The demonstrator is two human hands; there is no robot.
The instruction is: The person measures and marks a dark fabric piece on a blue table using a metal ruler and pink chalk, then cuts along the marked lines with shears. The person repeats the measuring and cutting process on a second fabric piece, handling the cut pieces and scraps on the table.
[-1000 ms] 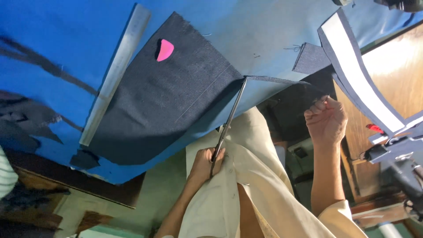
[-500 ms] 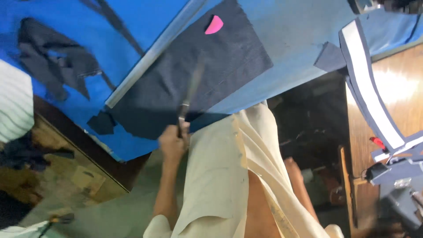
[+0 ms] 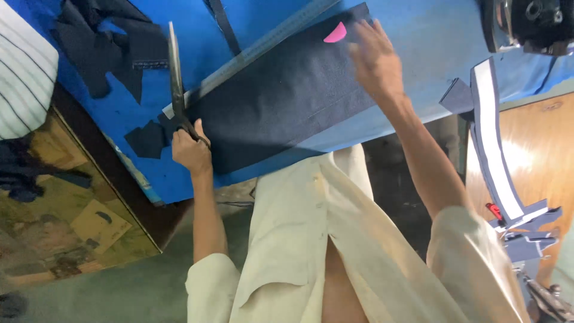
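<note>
The left hand (image 3: 191,149) is closed around the handles of long scissors (image 3: 175,78), whose blades point away across the blue counter (image 3: 418,36). Just beside it lies the dark cloth panel (image 3: 281,101), with a metal ruler (image 3: 263,45) along its far edge. The right hand (image 3: 375,60) rests flat with fingers spread on the panel's other end, near a pink chalk piece (image 3: 335,33). Dark scraps (image 3: 113,45) lie beyond the scissors.
</note>
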